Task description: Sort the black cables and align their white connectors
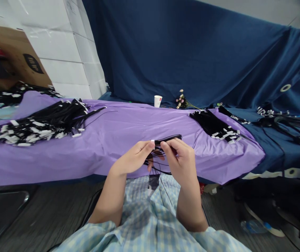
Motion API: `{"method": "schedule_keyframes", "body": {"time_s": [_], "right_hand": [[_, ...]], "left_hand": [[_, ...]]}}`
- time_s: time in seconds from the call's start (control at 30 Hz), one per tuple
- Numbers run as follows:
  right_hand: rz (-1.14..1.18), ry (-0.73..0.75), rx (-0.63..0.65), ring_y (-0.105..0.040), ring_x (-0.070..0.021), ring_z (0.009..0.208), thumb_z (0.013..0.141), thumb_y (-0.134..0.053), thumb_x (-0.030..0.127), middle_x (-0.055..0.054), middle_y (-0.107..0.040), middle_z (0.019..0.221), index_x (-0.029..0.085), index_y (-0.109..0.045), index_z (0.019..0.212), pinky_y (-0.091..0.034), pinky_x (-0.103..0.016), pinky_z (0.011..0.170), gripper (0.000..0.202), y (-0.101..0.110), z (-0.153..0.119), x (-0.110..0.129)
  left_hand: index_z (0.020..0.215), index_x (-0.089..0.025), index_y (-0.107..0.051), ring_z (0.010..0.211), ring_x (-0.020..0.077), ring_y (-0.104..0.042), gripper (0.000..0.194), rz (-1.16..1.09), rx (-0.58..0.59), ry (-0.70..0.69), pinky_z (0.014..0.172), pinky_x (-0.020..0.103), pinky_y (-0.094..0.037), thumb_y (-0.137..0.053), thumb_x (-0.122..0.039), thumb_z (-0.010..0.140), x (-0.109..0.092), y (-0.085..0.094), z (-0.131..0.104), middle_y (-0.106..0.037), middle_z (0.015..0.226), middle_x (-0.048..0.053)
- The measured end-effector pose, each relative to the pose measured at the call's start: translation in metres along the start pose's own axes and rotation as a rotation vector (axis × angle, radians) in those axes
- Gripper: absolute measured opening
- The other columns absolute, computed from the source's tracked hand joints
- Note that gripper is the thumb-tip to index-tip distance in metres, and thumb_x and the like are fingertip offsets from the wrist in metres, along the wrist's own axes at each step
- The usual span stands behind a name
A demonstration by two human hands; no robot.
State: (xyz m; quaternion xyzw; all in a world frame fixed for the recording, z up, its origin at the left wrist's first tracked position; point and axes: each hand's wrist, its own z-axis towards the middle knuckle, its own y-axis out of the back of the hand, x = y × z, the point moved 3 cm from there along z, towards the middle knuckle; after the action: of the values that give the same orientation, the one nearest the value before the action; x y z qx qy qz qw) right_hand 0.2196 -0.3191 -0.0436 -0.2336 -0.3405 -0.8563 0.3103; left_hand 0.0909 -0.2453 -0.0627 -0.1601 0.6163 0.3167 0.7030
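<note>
Both of my hands hold a looped bundle of thin black cables [171, 138] above the front part of the purple-covered table [129, 129]. My left hand [136, 156] pinches the bundle beside a small white tag [152, 141]. Thumb and fingers of my right hand [181, 159] close on the black loop just to the right. Thin strands hang below the hands over the checked shirt. On the left of the cloth lies a big pile of black cables with white ends [47, 122]; a smaller one [213, 124] lies on the right.
At the table's back edge stand a white paper cup [158, 101] and small flowers [181, 99]. More black cables [284, 126] lie on the blue cloth at right. White boxes [60, 52] and a brown carton [21, 56] are at back left; a chair [5, 213] is at lower left.
</note>
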Motion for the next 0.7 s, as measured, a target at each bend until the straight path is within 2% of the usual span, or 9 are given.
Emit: {"method": "schedule_keyframes", "body": {"time_s": [0.2, 0.43, 0.6, 0.7], "right_hand": [[0.008, 0.105, -0.067, -0.043, -0.0094, 0.059, 0.094, -0.055, 0.026, 0.002, -0.048, 0.062, 0.017, -0.058, 0.069, -0.033, -0.025, 0.059, 0.027, -0.002, 0.001, 0.002], [-0.032, 0.105, 0.009, -0.046, -0.0112, 0.063, 0.095, -0.053, 0.025, 0.0, -0.051, 0.066, 0.017, -0.059, 0.071, -0.035, -0.026, 0.062, 0.026, 0.0, 0.005, 0.007], [0.048, 0.092, 0.031, -0.049, -0.0117, 0.064, 0.093, -0.056, 0.023, -0.001, -0.056, 0.067, 0.017, -0.063, 0.074, -0.04, -0.026, 0.063, 0.021, 0.003, 0.005, 0.005], [0.188, 0.026, 0.031, -0.055, -0.0123, 0.067, 0.088, -0.062, 0.024, -0.002, -0.065, 0.076, 0.018, -0.069, 0.084, -0.045, -0.026, 0.065, 0.01, 0.012, 0.004, -0.007]], "left_hand": [[0.071, -0.013, -0.055, 0.044, 0.0109, -0.056, 0.057, -0.002, 0.012, -0.018, 0.048, 0.02, -0.045, -0.034, -0.061, 0.093, 0.0, 0.002, 0.001, -0.058, 0.049, 0.002], [0.068, -0.012, -0.056, 0.044, 0.0109, -0.057, 0.056, 0.013, 0.01, -0.015, 0.049, 0.02, -0.046, -0.034, -0.056, 0.095, -0.001, 0.002, -0.001, -0.059, 0.05, 0.002], [0.07, -0.013, -0.057, 0.044, 0.0113, -0.057, 0.055, -0.008, 0.02, -0.035, 0.05, 0.021, -0.046, -0.036, -0.056, 0.095, 0.0, 0.003, 0.0, -0.058, 0.049, 0.002], [0.083, -0.01, -0.064, 0.043, 0.0111, -0.056, 0.057, -0.064, -0.021, -0.048, 0.05, 0.022, -0.046, -0.038, -0.06, 0.093, 0.003, 0.01, 0.0, -0.062, 0.053, 0.004]]}}
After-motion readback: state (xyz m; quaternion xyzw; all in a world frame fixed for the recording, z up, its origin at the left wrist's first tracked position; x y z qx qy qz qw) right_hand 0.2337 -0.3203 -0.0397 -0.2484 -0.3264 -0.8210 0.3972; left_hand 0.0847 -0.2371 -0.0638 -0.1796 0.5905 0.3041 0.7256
